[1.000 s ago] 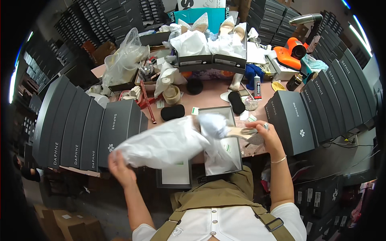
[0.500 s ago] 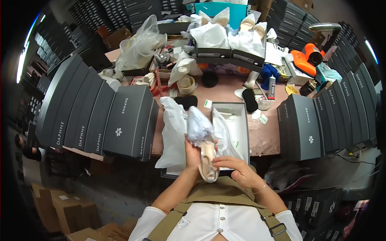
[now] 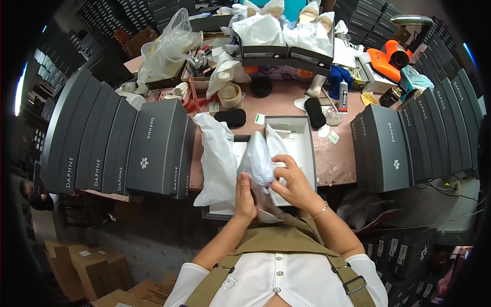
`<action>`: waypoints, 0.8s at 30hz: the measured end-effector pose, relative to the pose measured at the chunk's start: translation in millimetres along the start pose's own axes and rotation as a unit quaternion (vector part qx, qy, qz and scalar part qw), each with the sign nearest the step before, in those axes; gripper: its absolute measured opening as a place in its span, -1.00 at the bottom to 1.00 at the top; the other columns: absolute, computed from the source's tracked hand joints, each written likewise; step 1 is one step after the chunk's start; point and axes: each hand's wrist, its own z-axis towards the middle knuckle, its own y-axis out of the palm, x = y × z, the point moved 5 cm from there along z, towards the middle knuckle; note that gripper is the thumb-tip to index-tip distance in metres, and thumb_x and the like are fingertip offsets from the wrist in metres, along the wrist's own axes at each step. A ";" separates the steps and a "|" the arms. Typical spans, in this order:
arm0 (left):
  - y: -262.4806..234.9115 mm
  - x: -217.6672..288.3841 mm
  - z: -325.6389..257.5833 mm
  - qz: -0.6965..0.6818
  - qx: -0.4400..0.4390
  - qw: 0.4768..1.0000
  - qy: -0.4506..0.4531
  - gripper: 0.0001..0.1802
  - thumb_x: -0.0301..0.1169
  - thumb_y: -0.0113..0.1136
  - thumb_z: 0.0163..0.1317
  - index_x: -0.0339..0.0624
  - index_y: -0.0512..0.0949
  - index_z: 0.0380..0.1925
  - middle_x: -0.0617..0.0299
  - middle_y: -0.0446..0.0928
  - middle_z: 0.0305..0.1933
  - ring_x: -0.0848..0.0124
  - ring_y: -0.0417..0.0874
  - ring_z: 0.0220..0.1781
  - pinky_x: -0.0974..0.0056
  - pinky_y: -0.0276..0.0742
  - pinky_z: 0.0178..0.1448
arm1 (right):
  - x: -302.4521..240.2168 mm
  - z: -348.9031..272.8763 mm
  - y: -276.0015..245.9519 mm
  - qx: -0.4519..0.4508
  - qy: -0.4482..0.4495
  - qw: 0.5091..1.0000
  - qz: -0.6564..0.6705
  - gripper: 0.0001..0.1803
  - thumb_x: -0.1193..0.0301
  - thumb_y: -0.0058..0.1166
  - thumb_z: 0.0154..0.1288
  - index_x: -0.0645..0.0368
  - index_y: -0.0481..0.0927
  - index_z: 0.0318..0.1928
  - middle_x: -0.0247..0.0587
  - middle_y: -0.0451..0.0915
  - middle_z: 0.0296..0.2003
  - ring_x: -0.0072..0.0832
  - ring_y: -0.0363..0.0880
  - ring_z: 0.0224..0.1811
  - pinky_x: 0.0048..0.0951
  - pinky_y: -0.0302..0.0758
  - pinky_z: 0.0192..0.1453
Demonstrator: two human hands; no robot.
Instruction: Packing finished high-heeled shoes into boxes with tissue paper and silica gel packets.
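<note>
hands, left hand (image 3: 245, 197) and right hand (image 3: 292, 180), grip tissue-wrapped shoe (image 3: 258, 169) above open shoe box (image 3: 307, 148); advise snug folds before boxing

An open shoe box (image 3: 299, 148) is set on the surface (image 3: 337, 158) directly before the person, with a loose sheet of wrapping paper (image 3: 217, 158) spread just to its left. A wrapped bundle (image 3: 257, 163) is held over the box's near left corner, between the left hand (image 3: 244, 197) and the right hand (image 3: 294, 181). A row of closed boxes (image 3: 117, 143) is stood on edge to the left of the paper, and another row of boxes (image 3: 414, 143) to the right of the open box. Behind the open box, a tape roll (image 3: 229, 94) and a glue tube (image 3: 343, 98) are placed, the roll to the left. Farther back, open boxes holding shoes (image 3: 286, 36) are stacked.
</note>
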 end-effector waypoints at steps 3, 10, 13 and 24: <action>12.7 16.7 4.7 0.062 -0.060 0.996 -0.034 -0.22 0.25 -0.33 0.38 -0.24 0.30 0.22 0.11 0.51 0.06 0.30 0.57 0.05 0.19 0.49 0.17 | 18.9 -11.0 -14.3 -0.201 0.292 0.895 0.270 -0.80 0.47 0.06 0.24 0.27 0.42 -0.50 -0.35 0.41 -0.51 -0.64 0.35 -0.47 -0.53 0.37 -0.36; 36.8 7.9 -3.9 -0.224 -0.099 0.916 -0.318 -0.36 0.11 -0.12 0.34 -0.16 0.37 0.17 -0.02 0.53 0.00 0.09 0.60 -0.11 0.04 0.61 -0.07 | -20.6 34.3 -47.8 -0.024 0.019 0.983 0.183 -0.47 0.34 0.27 0.12 0.07 0.44 0.12 0.10 0.38 0.17 -0.02 0.41 0.21 -0.11 0.43 0.19; 49.6 -10.3 -9.4 -0.330 -0.225 0.825 -0.401 -0.34 0.08 0.06 0.26 -0.25 0.39 0.13 -0.11 0.52 -0.03 0.04 0.60 -0.06 -0.07 0.65 -0.06 | -2.0 3.3 -32.7 -0.078 -0.065 0.985 -0.141 -0.29 0.46 0.31 -0.13 0.06 0.45 0.17 0.06 0.37 0.18 0.03 0.35 0.22 -0.13 0.35 0.27; 108.8 -47.9 -65.0 -0.056 -0.281 0.733 -0.617 0.08 0.51 -0.33 0.13 -0.22 0.12 0.33 -0.28 0.35 0.19 0.01 0.61 -0.33 -0.04 0.67 -0.33 | 85.7 -189.9 -149.8 0.624 0.191 0.697 0.298 -0.75 0.46 0.03 0.33 0.22 0.49 -0.01 -0.39 0.49 -0.14 -0.61 0.43 -0.10 -0.50 0.41 0.05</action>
